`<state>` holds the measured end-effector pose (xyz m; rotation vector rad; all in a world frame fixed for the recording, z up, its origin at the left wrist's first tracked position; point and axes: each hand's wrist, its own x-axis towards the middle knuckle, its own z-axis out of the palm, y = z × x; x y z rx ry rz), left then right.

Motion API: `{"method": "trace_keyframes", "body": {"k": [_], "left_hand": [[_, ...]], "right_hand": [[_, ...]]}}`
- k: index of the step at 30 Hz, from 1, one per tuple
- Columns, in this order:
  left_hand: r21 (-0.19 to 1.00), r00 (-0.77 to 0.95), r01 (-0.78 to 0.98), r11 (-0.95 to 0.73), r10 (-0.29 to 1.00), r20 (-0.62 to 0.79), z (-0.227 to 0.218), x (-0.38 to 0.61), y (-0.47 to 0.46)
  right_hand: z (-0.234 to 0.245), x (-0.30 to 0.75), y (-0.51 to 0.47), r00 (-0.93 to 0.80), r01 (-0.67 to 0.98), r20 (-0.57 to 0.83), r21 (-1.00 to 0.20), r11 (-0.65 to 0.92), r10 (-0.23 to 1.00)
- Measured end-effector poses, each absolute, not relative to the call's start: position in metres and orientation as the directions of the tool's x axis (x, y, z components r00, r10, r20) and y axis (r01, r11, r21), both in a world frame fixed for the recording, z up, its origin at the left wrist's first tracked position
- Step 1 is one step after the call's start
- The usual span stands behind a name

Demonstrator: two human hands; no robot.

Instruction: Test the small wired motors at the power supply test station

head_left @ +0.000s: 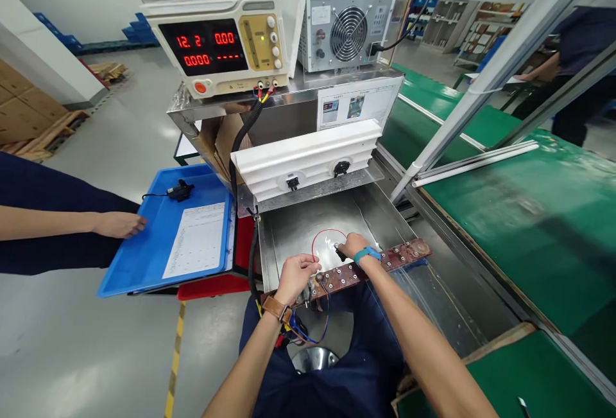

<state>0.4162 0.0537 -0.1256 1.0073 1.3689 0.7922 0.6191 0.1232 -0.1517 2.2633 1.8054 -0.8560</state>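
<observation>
Pinching a small black plug (339,253), the right hand (351,244) has its grip clamped on it just above the steel surface (298,222). The left hand (294,275), grip curled together, holds the near end of a red wire (323,232) that loops between the two hands. Both sit at a long brown board (385,261) lying slantwise on the surface. Beyond it stands a white housing (308,155), and above that a power supply (216,45) showing red digits. Off to the left, a co-worker's hand (119,224) rests on a blue tray (158,212) holding a paper sheet (197,238).
</observation>
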Motion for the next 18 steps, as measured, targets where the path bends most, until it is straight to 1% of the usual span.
{"method": "trace_keyframes", "body": {"k": [5, 18], "left_hand": [[0.909, 0.076, 0.09, 0.407, 0.907, -0.413, -0.1215, 0.4166, 0.0535], [0.907, 0.108, 0.148, 0.394, 0.905, -0.41, -0.1187, 0.4165, 0.0546]], "right_hand": [[-0.1563, 0.6171, 0.1234, 0.134, 0.926, -0.491, -0.248, -0.286, 0.861], [-0.151, 0.6155, 0.1234, 0.144, 0.921, -0.496, -0.251, -0.3, 0.857]]}}
